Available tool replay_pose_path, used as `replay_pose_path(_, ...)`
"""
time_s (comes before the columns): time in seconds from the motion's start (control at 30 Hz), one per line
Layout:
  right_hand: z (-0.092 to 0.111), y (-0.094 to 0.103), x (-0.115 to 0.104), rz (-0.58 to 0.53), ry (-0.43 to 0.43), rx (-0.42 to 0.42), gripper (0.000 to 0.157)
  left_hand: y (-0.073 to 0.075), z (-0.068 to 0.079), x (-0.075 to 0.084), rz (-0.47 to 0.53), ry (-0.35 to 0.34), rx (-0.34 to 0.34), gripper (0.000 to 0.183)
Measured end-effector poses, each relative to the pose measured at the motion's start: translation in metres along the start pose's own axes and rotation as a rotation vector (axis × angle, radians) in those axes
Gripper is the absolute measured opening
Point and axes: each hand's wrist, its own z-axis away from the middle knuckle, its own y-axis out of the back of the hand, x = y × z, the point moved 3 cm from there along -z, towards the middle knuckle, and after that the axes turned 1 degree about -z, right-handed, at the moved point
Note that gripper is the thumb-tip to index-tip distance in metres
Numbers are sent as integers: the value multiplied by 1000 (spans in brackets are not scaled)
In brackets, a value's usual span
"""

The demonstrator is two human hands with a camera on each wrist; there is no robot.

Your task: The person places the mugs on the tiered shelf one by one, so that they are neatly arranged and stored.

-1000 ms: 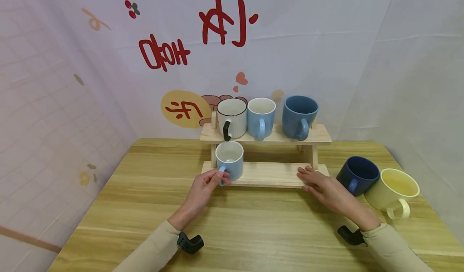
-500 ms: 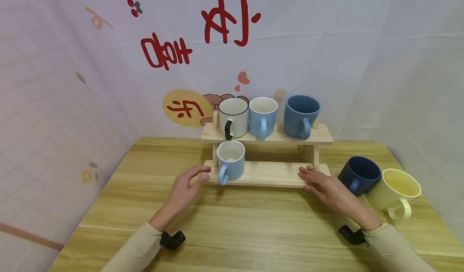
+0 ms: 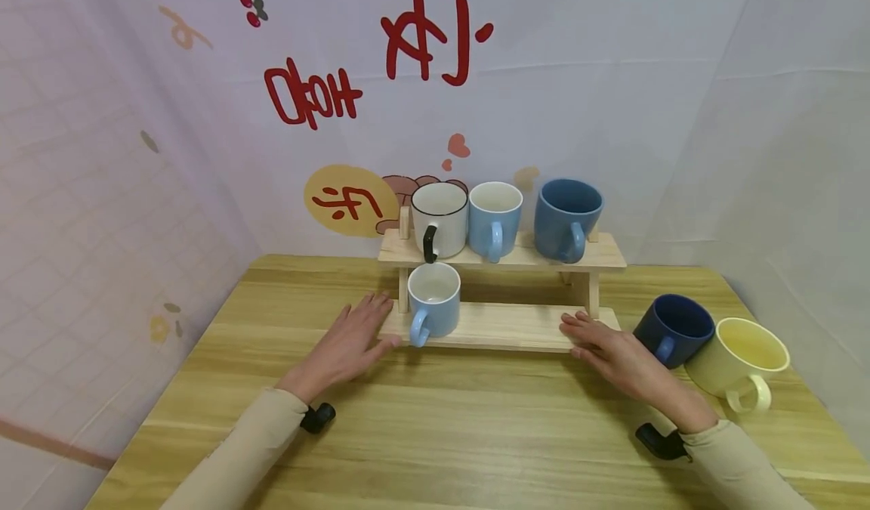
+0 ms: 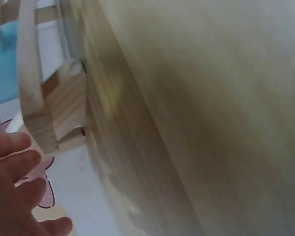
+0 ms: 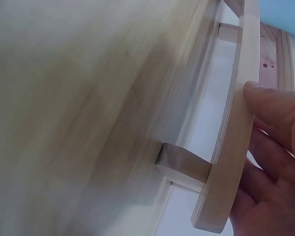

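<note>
A light-blue mug [image 3: 442,315] stands upright at the left of the lower board of a two-tier wooden rack [image 3: 516,323], handle toward the front. Beside that board's left end is my left hand [image 3: 343,344], fingers spread and holding nothing; whether it touches the wood I cannot tell. My right hand [image 3: 615,355] rests on the right end of the same board with fairly straight fingers. In the right wrist view the thumb [image 5: 270,101] lies against the board's edge. On the upper tier stand a white mug [image 3: 451,223] with black handle, another light-blue mug [image 3: 482,230] and a darker blue mug [image 3: 553,227].
To the right of the rack, on the wooden table [image 3: 476,427], are a navy mug [image 3: 652,329] and a larger pale-yellow mug [image 3: 714,370], close together. A printed cloth [image 3: 578,102] hangs behind the table and at its sides.
My left hand has let go of the handle of the lower light-blue mug and moved left, its fingers spreading beside the rack's end. The right hand stays where it was.
</note>
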Motion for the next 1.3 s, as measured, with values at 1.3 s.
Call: replay_pose_path(1.3, 75, 78, -31, -63, -485, 291, 43, -7, -7, -8, 53, -7, -10, 72)
